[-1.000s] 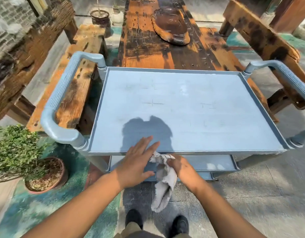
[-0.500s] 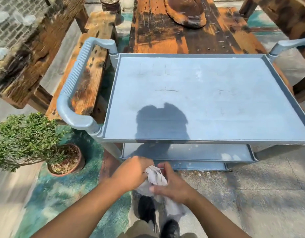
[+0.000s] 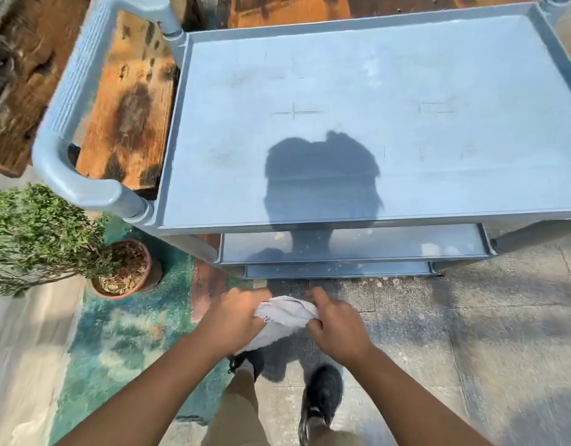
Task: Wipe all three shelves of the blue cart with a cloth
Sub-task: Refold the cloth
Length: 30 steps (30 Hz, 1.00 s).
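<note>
Head view: my left hand [image 3: 235, 320] grips one end of the grey cloth [image 3: 284, 313], fingers curled round it. My right hand [image 3: 337, 329] pinches the other end, forefinger sticking out. The cloth is bunched between them above the paving, just short of the blue cart [image 3: 532, 217] and not touching it. The top shelf [image 3: 390, 75] carries faint cross-shaped marks and my shadow. The middle shelf [image 3: 390, 244] and bottom shelf [image 3: 335, 270] show below its edge. A potted plant [image 3: 36, 233] stands to the left.

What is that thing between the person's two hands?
A crumpled grey cloth, gripped by the left hand and the right hand, short of the cart. The head view shows it.
</note>
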Available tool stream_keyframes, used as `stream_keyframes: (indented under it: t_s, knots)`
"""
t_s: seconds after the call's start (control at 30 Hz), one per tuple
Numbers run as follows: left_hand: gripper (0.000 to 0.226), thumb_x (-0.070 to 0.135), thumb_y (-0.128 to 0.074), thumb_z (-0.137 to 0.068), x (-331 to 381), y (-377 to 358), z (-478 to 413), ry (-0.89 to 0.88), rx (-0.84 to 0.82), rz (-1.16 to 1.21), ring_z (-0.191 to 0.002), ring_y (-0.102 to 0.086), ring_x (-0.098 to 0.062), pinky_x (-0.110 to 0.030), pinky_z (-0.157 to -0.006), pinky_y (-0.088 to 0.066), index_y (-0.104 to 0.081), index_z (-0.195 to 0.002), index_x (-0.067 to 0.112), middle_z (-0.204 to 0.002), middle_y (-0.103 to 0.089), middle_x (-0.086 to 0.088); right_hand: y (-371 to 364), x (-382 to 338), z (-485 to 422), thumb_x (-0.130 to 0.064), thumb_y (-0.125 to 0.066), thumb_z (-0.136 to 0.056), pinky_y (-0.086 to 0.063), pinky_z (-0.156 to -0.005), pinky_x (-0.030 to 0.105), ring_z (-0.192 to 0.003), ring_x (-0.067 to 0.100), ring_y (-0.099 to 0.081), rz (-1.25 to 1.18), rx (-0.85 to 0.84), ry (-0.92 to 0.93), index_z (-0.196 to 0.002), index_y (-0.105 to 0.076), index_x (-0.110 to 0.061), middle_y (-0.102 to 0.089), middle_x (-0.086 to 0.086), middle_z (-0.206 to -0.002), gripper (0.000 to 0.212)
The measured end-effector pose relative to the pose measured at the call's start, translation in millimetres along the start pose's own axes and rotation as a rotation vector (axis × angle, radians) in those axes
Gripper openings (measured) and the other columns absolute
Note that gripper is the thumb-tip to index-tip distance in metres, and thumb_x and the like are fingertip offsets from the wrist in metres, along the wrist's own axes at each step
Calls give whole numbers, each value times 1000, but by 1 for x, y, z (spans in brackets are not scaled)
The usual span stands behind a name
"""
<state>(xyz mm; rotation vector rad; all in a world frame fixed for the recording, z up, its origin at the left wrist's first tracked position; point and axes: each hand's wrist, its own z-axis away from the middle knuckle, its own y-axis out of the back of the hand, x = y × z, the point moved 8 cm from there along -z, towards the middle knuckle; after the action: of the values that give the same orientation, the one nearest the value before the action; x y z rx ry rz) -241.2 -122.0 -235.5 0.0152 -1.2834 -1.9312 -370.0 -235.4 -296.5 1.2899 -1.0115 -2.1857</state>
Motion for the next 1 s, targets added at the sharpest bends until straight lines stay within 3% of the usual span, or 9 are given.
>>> stream_keyframes:
  t_s: [0.17,0.4,0.53,0.6,0.67,0.73,0.83,0.9,1.0]
  knots:
    - [27,11,-54,-76,-15,-11,-35,-62,-46,10,-90,-63,-19,-35,-74,-51,-65,-95,26,-90,-71,3,-21,8,-6,-46,-67,-89,-43,-67,31,-87,24,-59,58,-203,86,-123,-34,-23,-62,3,-103,53]
    - [46,16,-50,-67,-88,-58,-123,-169,113,42,-89,-56,-13,-23,-61,-34,-51,-104,43,-87,-64,17,-54,61,-91,-27,-51,-89,-51,-82,40,-101,27,-62,199,3,153,-122,-49,-20,-57,3,-117,34]
    - [44,7,-53,-66,-120,-82,-166,-324,160,203,-66,-50,10,-11,-60,-35,-53,-75,49,-68,-56,29,-81,86,-141,-23,-45,-84,-52,-79,40,-99,22,-63,167,204,229,-106,-64,-16,-58,-3,-107,30]
    - [32,10,-61,-67,-140,-87,-193,-312,178,226,-63,-54,8,-10,-55,-35,-57,-73,42,-69,-61,21,-86,101,-166,-21,-46,-81,-50,-76,26,-86,2,-64,-17,327,247,-103,-67,-18,-63,-15,-93,30]
    - [9,34,-60,-67,-160,-93,-213,-302,213,197,-72,-61,4,-19,-61,-45,-62,-76,34,-76,-67,16,-94,108,-185,-27,-41,-82,-42,-70,10,-74,-12,-56,-154,396,322,-111,-66,-26,-62,-24,-82,39]
    - [22,42,-63,-69,-177,-89,-227,-288,267,218,-72,-62,-2,-31,-65,-49,-65,-80,23,-76,-68,10,-105,107,-204,-37,-41,-89,-42,-73,15,-79,-6,-59,-206,315,412,-117,-61,-29,-65,-21,-89,36]
    - [21,14,-78,-80,-197,-85,-233,-265,302,494,-65,-49,-11,-32,-57,-36,-62,-78,1,-69,-58,-3,-120,97,-225,-50,-66,-91,-46,-79,28,-88,9,-60,-202,97,428,-114,-52,-30,-66,-10,-97,33]
    - [23,2,-77,-80,-211,-77,-238,-154,291,602,-72,-47,-20,-36,-64,-35,-58,-84,-11,-75,-56,-16,-108,92,-237,-38,-73,-90,-47,-79,30,-88,10,-59,-144,103,353,-104,-55,-28,-66,-9,-94,24]
    - [24,9,-78,-80,-215,-54,-247,-92,382,424,-73,-49,-17,-31,-67,-35,-63,-85,-8,-76,-59,-12,-86,85,-258,-23,-68,-90,-43,-66,25,-67,-1,-53,-90,167,277,-80,-62,-20,-63,-14,-74,12]
